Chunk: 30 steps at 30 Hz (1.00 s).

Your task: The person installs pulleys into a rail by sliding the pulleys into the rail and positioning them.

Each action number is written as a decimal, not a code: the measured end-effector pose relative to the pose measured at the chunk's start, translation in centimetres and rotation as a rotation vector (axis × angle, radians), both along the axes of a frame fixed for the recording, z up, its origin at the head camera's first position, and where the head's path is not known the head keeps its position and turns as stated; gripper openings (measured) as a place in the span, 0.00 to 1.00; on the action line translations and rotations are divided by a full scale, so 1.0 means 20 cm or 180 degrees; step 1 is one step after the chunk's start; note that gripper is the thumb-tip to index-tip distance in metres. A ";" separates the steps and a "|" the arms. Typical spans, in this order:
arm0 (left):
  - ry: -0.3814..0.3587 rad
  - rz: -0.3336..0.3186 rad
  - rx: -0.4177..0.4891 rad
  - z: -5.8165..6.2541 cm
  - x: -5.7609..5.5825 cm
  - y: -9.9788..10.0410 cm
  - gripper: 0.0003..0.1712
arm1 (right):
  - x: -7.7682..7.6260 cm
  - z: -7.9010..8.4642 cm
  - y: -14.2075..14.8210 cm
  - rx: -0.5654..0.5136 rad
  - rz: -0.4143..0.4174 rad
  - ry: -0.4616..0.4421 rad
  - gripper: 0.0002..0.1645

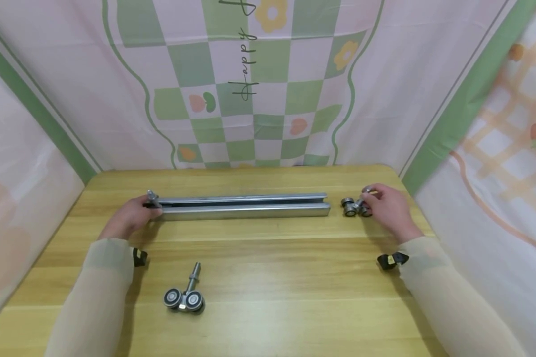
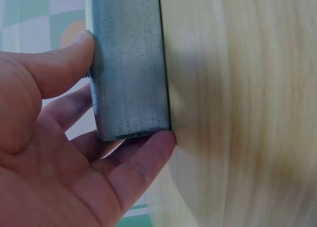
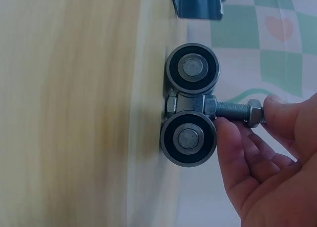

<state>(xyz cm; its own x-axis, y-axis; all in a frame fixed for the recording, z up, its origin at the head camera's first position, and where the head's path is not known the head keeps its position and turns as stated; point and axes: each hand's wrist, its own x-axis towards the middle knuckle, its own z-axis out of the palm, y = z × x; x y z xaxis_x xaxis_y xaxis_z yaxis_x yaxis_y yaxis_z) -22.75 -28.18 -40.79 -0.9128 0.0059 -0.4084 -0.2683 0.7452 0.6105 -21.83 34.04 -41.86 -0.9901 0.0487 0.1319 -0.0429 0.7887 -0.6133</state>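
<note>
A grey metal C-channel track (image 1: 245, 212) lies across the table with its slot facing up. My left hand (image 1: 131, 216) holds its left end, the thumb along the upper edge and the fingertips around the end face in the left wrist view. A threaded bolt (image 1: 152, 196) stands up from the slot at that end; what lies below it is hidden inside the track. Just past the right end, my right hand (image 1: 390, 210) pinches the bolt of a roller trolley (image 3: 190, 106) near its nut. That trolley stands with its wheels low at the tabletop, bolt upward.
Another roller trolley (image 1: 185, 297) lies on the wooden table (image 1: 286, 277) in front of the track's left part, its bolt pointing away. A patterned cloth (image 1: 268, 99) hangs behind the table's back edge, with more fabric at both sides.
</note>
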 end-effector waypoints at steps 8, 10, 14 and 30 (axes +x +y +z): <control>0.0010 -0.0024 -0.0012 -0.01 0.00 -0.01 0.45 | -0.01 0.00 -0.10 0.0006 0.0036 -0.0121 0.18; 0.0021 -0.0023 -0.0017 -0.02 0.00 -0.01 0.45 | -0.02 -0.01 -0.11 -0.0029 0.0039 -0.0134 0.18; 0.0027 -0.0020 -0.0013 -0.02 0.00 -0.01 0.44 | -0.03 -0.01 -0.14 -0.0101 0.0047 -0.0154 0.17; 0.0008 -0.0035 0.0052 -0.01 0.00 -0.01 0.44 | -0.05 -0.02 -0.21 -0.0353 0.0069 -0.0195 0.16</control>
<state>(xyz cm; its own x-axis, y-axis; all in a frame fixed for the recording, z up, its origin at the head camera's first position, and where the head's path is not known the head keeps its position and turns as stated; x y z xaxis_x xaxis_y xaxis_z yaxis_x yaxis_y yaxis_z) -22.78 -28.35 -41.05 -0.9137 0.0227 -0.4057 -0.2584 0.7381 0.6232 -22.83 29.94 -42.16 -0.9971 0.0381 0.0661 -0.0190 0.7151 -0.6988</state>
